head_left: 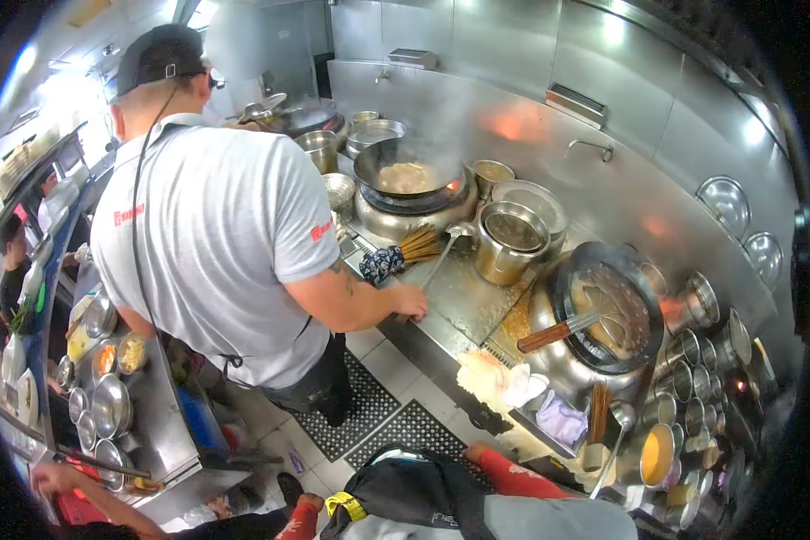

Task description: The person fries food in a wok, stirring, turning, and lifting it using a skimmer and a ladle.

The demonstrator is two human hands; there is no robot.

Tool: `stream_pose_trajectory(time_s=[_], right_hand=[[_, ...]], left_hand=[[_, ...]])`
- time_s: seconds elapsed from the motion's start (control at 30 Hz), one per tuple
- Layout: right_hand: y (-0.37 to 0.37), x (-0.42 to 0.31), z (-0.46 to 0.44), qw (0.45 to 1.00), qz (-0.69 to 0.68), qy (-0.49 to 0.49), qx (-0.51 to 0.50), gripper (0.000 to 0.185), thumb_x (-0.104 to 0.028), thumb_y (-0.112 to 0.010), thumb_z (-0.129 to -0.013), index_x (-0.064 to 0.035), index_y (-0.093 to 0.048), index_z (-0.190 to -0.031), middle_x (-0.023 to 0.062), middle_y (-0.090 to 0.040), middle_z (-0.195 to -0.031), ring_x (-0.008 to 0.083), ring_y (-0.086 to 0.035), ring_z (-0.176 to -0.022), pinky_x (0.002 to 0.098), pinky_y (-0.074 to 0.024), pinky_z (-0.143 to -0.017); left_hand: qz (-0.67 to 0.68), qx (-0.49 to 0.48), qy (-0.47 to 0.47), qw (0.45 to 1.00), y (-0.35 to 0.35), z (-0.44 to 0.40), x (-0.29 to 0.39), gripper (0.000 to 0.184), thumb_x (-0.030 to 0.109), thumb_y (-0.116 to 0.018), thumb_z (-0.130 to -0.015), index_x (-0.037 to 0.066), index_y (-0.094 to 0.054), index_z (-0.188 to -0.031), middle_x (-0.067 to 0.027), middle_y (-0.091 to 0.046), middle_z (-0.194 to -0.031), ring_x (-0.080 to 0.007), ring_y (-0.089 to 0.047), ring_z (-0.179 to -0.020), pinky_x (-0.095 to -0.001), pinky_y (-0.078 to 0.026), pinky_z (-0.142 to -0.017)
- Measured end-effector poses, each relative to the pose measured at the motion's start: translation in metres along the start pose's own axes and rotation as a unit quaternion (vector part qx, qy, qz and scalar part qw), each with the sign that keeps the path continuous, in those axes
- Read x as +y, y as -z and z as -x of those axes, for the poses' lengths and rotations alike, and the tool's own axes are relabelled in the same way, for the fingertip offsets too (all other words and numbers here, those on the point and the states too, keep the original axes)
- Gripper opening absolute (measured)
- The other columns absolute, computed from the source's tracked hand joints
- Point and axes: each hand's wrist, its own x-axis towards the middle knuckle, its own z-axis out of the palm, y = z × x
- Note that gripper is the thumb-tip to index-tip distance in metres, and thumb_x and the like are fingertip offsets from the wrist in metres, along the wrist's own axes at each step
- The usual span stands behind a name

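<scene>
At the bottom edge, my left hand point(310, 501) hangs beside my dark apron point(414, 490), below a red sleeve; its fingers are too small to make out. My right hand point(477, 451) is at the other side of the apron, close to the counter's front, its fingers mostly hidden. Nothing can be seen in either hand. To the right, a wok point(607, 306) of brown liquid sits on a burner, with a wooden-handled strainer point(558, 331) resting across it. White cloths point(522, 387) and a purple cloth point(562, 418) lie nearest my right hand.
A co-worker in a grey shirt point(216, 207) stands ahead, one hand point(409, 302) at a ladle handle by a steaming wok point(396, 171). Metal pots point(510, 238) line the range. Prep bowls point(112, 405) and another person's arm point(90, 495) are at left.
</scene>
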Motion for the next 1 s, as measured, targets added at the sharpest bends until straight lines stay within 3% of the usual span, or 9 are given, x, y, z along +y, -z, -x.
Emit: stream_pose_trajectory(time_s=[0.03,0.13,0.23,0.33,0.4,0.53,0.77,0.87,1.0], right_hand=[[0.011,-0.015,0.02,0.983,-0.15,-0.108,-0.023,0.028,-0.027,-0.051,-0.079,-0.0039,-0.067,-0.081,0.0137,-0.066,-0.074,0.0251,-0.063,-0.059,0.0404,-0.0525,-0.06],[0.017,0.001,0.007,0.998,-0.062,0.007,-0.014,0.027,-0.026,-0.053,-0.079,-0.0035,-0.067,-0.081,0.012,-0.064,-0.069,0.0224,-0.059,-0.049,0.0395,-0.0517,-0.053],[0.028,0.009,0.008,0.997,0.033,0.032,-0.055,0.026,-0.027,-0.054,-0.08,-0.0053,-0.068,-0.083,0.0133,-0.066,-0.076,0.023,-0.063,-0.06,0.0387,-0.0516,-0.057],[0.033,0.022,-0.024,0.986,0.125,0.1,-0.041,0.026,-0.028,-0.055,-0.08,-0.0055,-0.068,-0.084,0.0133,-0.066,-0.077,0.0238,-0.063,-0.061,0.0394,-0.0514,-0.057],[0.035,0.015,-0.036,0.982,0.143,0.114,-0.033,0.026,-0.028,-0.055,-0.08,-0.0056,-0.068,-0.084,0.0133,-0.066,-0.077,0.0244,-0.064,-0.062,0.0398,-0.0513,-0.058],[0.039,-0.006,-0.042,0.985,0.126,0.117,-0.019,0.026,-0.029,-0.056,-0.08,-0.0059,-0.067,-0.085,0.0134,-0.066,-0.079,0.0255,-0.064,-0.064,0.0406,-0.051,-0.058],[0.028,-0.025,-0.037,0.988,0.098,0.122,0.012,0.026,-0.03,-0.059,-0.08,-0.0064,-0.067,-0.087,0.0134,-0.066,-0.081,0.0274,-0.064,-0.067,0.0421,-0.0506,-0.06],[0.014,-0.015,-0.033,0.985,0.102,0.133,0.028,0.026,-0.031,-0.059,-0.081,-0.0066,-0.067,-0.087,0.0135,-0.066,-0.083,0.0282,-0.064,-0.068,0.0427,-0.0505,-0.061],[-0.01,0.023,-0.038,0.953,0.195,0.226,0.052,0.027,-0.032,-0.061,-0.081,-0.0069,-0.067,-0.088,0.0135,-0.066,-0.084,0.0293,-0.064,-0.07,0.0436,-0.0502,-0.061]], left_hand=[[0.001,-0.004,0.005,1.0,-0.003,-0.004,0.001,0.043,0.034,-0.041,-0.082,0.006,-0.068,-0.1,-0.0172,-0.061,-0.112,-0.0325,-0.057,-0.107,-0.0391,-0.043,-0.095],[0.043,0.006,0.03,0.999,-0.007,-0.014,0.009,0.042,0.035,-0.044,-0.08,0.006,-0.068,-0.1,-0.0178,-0.06,-0.112,-0.0324,-0.057,-0.107,-0.0393,-0.043,-0.095],[0.261,0.071,0.126,0.955,0.012,-0.003,0.037,0.044,0.036,-0.052,-0.073,0.004,-0.067,-0.098,-0.0213,-0.061,-0.108,-0.0343,-0.058,-0.104,-0.0419,-0.044,-0.091],[0.231,0.154,0.081,0.957,0.04,-0.011,0.058,0.044,0.036,-0.052,-0.072,0.001,-0.066,-0.094,-0.0233,-0.062,-0.103,-0.0386,-0.059,-0.097,-0.0444,-0.046,-0.087],[0.322,0.194,0.109,0.92,0.065,0.009,0.078,0.042,0.036,-0.053,-0.072,0.001,-0.067,-0.091,-0.023,-0.063,-0.1,-0.0376,-0.06,-0.096,-0.0424,-0.048,-0.085],[0.338,0.163,0.107,0.921,0.082,0.033,0.085,0.041,0.034,-0.054,-0.071,0.001,-0.068,-0.092,-0.0236,-0.062,-0.101,-0.0359,-0.061,-0.096,-0.041,-0.049,-0.083],[0.298,0.047,0.178,0.937,0.017,0.029,0.049,0.043,0.034,-0.061,-0.07,0.0,-0.067,-0.096,-0.0239,-0.062,-0.105,-0.0341,-0.06,-0.1,-0.039,-0.048,-0.087],[0.305,0.056,0.187,0.932,0.011,0.03,0.034,0.04,0.03,-0.062,-0.069,-0.001,-0.067,-0.094,-0.0239,-0.062,-0.103,-0.0336,-0.061,-0.099,-0.0388,-0.048,-0.086],[0.325,0.025,0.211,0.922,0.049,0.054,0.024,0.036,0.026,-0.057,-0.071,0.0,-0.068,-0.092,-0.0234,-0.064,-0.098,-0.0347,-0.062,-0.094,-0.0408,-0.049,-0.084]])
